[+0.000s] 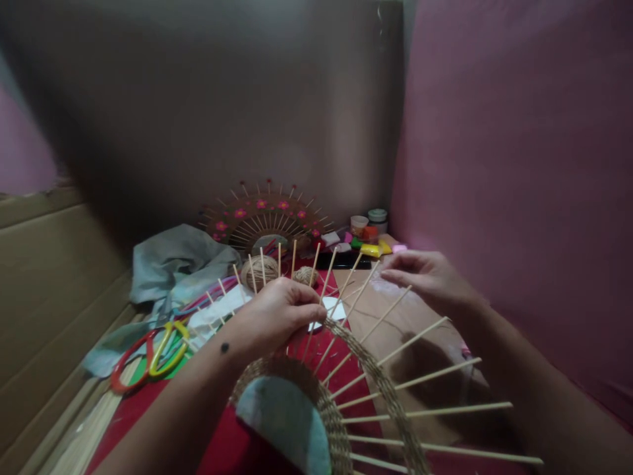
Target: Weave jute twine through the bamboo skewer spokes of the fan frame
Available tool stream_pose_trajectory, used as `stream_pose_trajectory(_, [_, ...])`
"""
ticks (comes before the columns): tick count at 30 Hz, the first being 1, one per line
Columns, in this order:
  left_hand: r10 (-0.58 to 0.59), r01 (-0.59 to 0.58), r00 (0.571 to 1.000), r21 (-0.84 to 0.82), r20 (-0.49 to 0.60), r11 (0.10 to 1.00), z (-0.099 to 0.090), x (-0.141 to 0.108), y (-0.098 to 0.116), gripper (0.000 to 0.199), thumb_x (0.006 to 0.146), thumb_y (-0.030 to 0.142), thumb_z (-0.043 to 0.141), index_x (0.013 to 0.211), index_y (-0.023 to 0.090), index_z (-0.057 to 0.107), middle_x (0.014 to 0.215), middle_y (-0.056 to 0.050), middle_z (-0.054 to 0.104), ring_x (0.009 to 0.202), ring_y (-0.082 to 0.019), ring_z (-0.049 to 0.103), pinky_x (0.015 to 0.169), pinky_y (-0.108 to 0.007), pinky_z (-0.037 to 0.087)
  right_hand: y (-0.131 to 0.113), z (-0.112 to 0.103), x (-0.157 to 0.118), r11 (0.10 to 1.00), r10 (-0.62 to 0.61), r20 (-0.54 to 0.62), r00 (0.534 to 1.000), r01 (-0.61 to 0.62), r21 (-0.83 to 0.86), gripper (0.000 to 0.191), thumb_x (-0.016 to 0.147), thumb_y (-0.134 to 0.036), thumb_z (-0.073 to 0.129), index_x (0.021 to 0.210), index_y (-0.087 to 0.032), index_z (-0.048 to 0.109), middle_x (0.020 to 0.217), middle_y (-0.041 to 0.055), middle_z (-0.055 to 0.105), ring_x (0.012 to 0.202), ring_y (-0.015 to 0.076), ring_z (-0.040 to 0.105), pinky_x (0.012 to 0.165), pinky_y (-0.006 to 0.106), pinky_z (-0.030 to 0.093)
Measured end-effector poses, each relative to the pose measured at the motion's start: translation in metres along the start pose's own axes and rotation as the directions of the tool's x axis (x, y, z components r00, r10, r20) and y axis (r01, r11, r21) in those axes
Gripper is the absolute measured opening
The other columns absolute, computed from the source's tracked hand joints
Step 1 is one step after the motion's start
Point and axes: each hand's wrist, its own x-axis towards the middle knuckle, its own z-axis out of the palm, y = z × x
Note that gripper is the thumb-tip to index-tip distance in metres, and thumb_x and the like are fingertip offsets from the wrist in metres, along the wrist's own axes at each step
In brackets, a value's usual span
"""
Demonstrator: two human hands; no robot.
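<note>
A half-round fan frame of thin wooden sticks [418,379] spreads out before me, tilted. Twine weaving forms an inner band around its pale blue half-disc [284,419] and a narrower outer band [373,366] across the sticks. My left hand [279,313] is closed on the frame, thumb and fingers pinching the sticks where the outer band ends. Off to the right, apart from the stick tips, my right hand [422,277] is held up with thumb and fingers together; whatever is between them is too small to make out. Twine balls [260,272] lie behind the frame.
A finished-looking fan with pink flowers [262,204] leans on the back wall. Scissors with red and yellow handles [148,359] and a grey cloth [180,264] lie left. Coloured packets [370,251] and small jars [377,219] stand at the back right. Cardboard [44,290] borders the left.
</note>
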Motion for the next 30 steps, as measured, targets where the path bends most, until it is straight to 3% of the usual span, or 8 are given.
stream_pose_trajectory(4, [0.052, -0.051, 0.998, 0.039, -0.024, 0.998, 0.0, 0.0, 0.001, 0.018, 0.075, 0.026, 0.054, 0.062, 0.014, 0.059, 0.041, 0.004, 0.045, 0.035, -0.005, 0.034, 0.037, -0.019, 0.023, 0.003, 0.005, 0.009, 0.967, -0.05, -0.164, 0.985, 0.089, 0.238, 0.02, 0.072, -0.034, 0.068, 0.069, -0.017, 0.057, 0.059, -0.0037, 0.048, 0.053, 0.0071, 0.039, 0.049, 0.023, 0.03])
stream_pose_trajectory(12, [0.078, -0.076, 0.996, 0.043, -0.034, 0.996, 0.001, 0.002, -0.001, 0.019, 0.074, 0.027, 0.054, 0.059, 0.014, 0.057, 0.041, 0.004, 0.045, 0.036, -0.005, 0.033, 0.037, -0.02, 0.023, -0.019, 0.015, 0.012, 0.86, -0.058, -0.151, 0.987, 0.127, 0.495, 0.015, 0.071, -0.028, 0.067, 0.066, -0.019, 0.055, 0.053, -0.0044, 0.046, 0.049, 0.0073, 0.039, 0.048, 0.024, 0.029])
stream_pose_trajectory(15, [0.047, -0.046, 0.999, 0.037, -0.028, 0.998, 0.001, 0.001, -0.001, 0.019, 0.074, 0.029, 0.054, 0.062, 0.015, 0.057, 0.041, 0.004, 0.045, 0.034, -0.005, 0.033, 0.036, -0.02, 0.023, -0.018, 0.011, 0.008, 0.83, -0.027, -0.126, 0.992, 0.093, 0.55, 0.017, 0.068, -0.027, 0.069, 0.063, -0.019, 0.054, 0.05, -0.0064, 0.038, 0.045, 0.0052, 0.029, 0.045, 0.024, 0.022])
stream_pose_trajectory(18, [0.031, -0.031, 0.999, 0.008, -0.014, 1.0, -0.001, -0.001, -0.001, 0.019, 0.075, 0.03, 0.053, 0.064, 0.015, 0.058, 0.04, 0.004, 0.044, 0.033, -0.006, 0.034, 0.035, -0.02, 0.022, -0.005, 0.006, 0.006, 0.844, 0.157, 0.038, 0.987, -0.154, 0.513, 0.024, 0.067, -0.029, 0.069, 0.058, -0.019, 0.049, 0.046, -0.0081, 0.031, 0.041, 0.0044, 0.02, 0.043, 0.024, 0.014])
stream_pose_trajectory(21, [0.052, -0.052, 0.998, 0.002, -0.03, 0.999, -0.003, -0.003, -0.001, 0.02, 0.074, 0.03, 0.054, 0.062, 0.015, 0.058, 0.04, 0.004, 0.046, 0.034, -0.006, 0.035, 0.036, -0.019, 0.024, 0.007, 0.006, 0.005, 0.9, 0.306, 0.314, 0.899, -0.381, 0.213, 0.025, 0.065, -0.03, 0.07, 0.058, -0.018, 0.05, 0.045, -0.008, 0.031, 0.041, 0.0047, 0.021, 0.041, 0.024, 0.012])
stream_pose_trajectory(26, [0.035, -0.035, 0.999, 0.006, -0.034, 0.999, -0.003, -0.004, 0.0, 0.02, 0.074, 0.031, 0.055, 0.064, 0.015, 0.059, 0.04, 0.004, 0.047, 0.034, -0.006, 0.035, 0.035, -0.019, 0.024, 0.006, 0.018, -0.003, 0.974, 0.228, 0.625, 0.747, -0.177, -0.144, 0.016, 0.071, -0.026, 0.065, 0.061, -0.016, 0.057, 0.055, -0.0042, 0.044, 0.052, 0.0072, 0.037, 0.048, 0.022, 0.028])
stream_pose_trajectory(28, [0.021, -0.021, 0.999, -0.002, -0.035, 1.0, -0.003, -0.004, 0.0, 0.019, 0.075, 0.032, 0.054, 0.067, 0.015, 0.059, 0.04, 0.004, 0.046, 0.033, -0.006, 0.035, 0.035, -0.019, 0.025, 0.004, 0.022, -0.006, 0.977, 0.208, 0.641, 0.739, -0.183, -0.105, 0.008, 0.073, -0.023, 0.063, 0.07, -0.016, 0.061, 0.062, -0.0029, 0.051, 0.058, 0.0087, 0.044, 0.054, 0.022, 0.034])
stream_pose_trajectory(30, [0.026, -0.026, 0.999, -0.004, -0.035, 1.0, -0.004, -0.004, 0.0, 0.02, 0.076, 0.032, 0.054, 0.068, 0.015, 0.059, 0.039, 0.004, 0.046, 0.032, -0.006, 0.036, 0.035, -0.019, 0.026, 0.003, 0.025, -0.009, 0.977, 0.11, 0.624, 0.773, -0.199, 0.074, 0.012, 0.075, -0.022, 0.062, 0.086, -0.018, 0.064, 0.078, 0.0, 0.06, 0.072, 0.0116, 0.053, 0.065, 0.025, 0.042])
